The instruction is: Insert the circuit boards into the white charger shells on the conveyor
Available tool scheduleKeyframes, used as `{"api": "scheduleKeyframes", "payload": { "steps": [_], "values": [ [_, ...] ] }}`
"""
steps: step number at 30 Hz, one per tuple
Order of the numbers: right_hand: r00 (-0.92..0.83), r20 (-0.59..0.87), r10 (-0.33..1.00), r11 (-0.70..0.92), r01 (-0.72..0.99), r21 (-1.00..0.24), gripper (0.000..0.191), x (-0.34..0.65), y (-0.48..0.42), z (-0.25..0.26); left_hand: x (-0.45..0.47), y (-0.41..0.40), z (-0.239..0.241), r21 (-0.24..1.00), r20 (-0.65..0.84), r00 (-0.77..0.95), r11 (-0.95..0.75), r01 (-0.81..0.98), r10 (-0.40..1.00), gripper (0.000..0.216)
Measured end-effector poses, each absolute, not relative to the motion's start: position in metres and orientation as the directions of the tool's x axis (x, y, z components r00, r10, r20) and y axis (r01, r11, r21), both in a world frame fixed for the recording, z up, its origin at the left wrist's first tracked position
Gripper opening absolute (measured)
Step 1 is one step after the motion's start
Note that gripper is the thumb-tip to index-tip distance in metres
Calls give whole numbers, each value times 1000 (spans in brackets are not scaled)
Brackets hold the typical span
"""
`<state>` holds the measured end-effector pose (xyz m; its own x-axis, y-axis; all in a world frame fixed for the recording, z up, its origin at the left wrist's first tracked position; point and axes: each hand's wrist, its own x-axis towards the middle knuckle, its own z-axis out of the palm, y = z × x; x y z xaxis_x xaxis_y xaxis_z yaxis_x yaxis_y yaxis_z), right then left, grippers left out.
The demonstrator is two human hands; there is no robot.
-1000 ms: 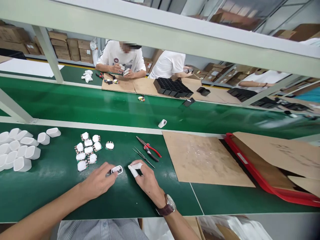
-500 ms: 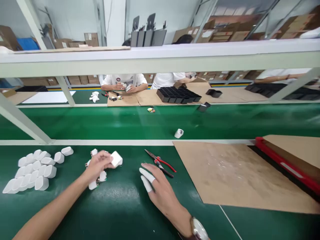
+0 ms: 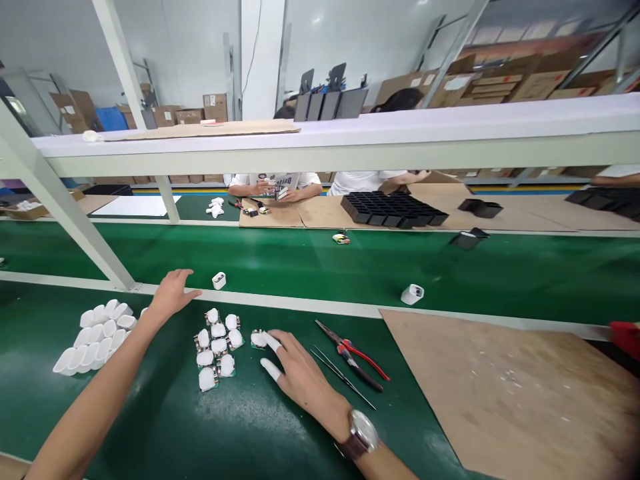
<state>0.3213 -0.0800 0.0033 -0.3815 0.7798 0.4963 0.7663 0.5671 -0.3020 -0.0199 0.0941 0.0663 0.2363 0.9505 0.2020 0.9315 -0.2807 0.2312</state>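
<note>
My left hand (image 3: 173, 293) reaches over the pale strip by the green belt, thumb and fingers apart, holding nothing. Just beyond its fingertips, a small white plastic housing (image 3: 219, 281) sits on the belt. White covers sheathe two fingertips of my right hand (image 3: 300, 370). Its fingers are spread, one tip at the edge of a small circuit board with a white pad (image 3: 259, 339); whether it presses on the board I cannot tell. Several similar boards (image 3: 219, 346) lie in a cluster between my arms. Left of my left forearm are rows of white housings (image 3: 95, 337).
Red-and-black pliers (image 3: 350, 353) and tweezers (image 3: 343, 377) lie right of my right hand. Further right is a cardboard sheet (image 3: 500, 393). Another white housing (image 3: 413, 294) stands on the belt (image 3: 300, 267). Co-workers sit across it, near a black tray (image 3: 393, 209). A shelf beam (image 3: 320, 157) crosses above.
My left hand has moved forward to the belt and let go of the white housing, which now rests there. My right hand has come to the single board. The view has swung left.
</note>
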Motion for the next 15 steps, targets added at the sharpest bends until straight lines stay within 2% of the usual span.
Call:
{"api": "scheduleKeyframes", "payload": {
  "steps": [2, 5, 7, 9, 10, 12, 15],
  "values": [
    [-401, 455, 795, 541, 808, -232, 32, 310, -64, -1, -47, 81, 74, 137, 161, 200, -223, 965, 966, 54],
    [-408, 414, 814, 508, 845, -166, 10, 302, -57, -9, -75, 66, 78, 46, 92, 167, -172, 984, 982, 38],
    [-382, 399, 834, 474, 865, -164, 7, 304, -65, -14, -80, 59, 78, 29, 75, 183, -186, 982, 980, 30],
    [-352, 376, 857, 434, 887, -158, 7, 312, -82, -19, -70, 50, 79, 42, 95, 220, -224, 974, 971, 33],
    [-343, 362, 867, 418, 895, -153, 6, 317, -91, -20, -60, 43, 80, 80, 129, 253, -264, 961, 959, 37],
    [-329, 330, 885, 391, 910, -141, 9, 327, -106, -20, -29, 22, 82, 232, 209, 362, -406, 884, 908, 43],
    [-316, 331, 889, 391, 901, -188, 25, 333, -112, -11, 30, -24, 74, 475, 256, 608, -646, 598, 751, 38]
  ]
}}
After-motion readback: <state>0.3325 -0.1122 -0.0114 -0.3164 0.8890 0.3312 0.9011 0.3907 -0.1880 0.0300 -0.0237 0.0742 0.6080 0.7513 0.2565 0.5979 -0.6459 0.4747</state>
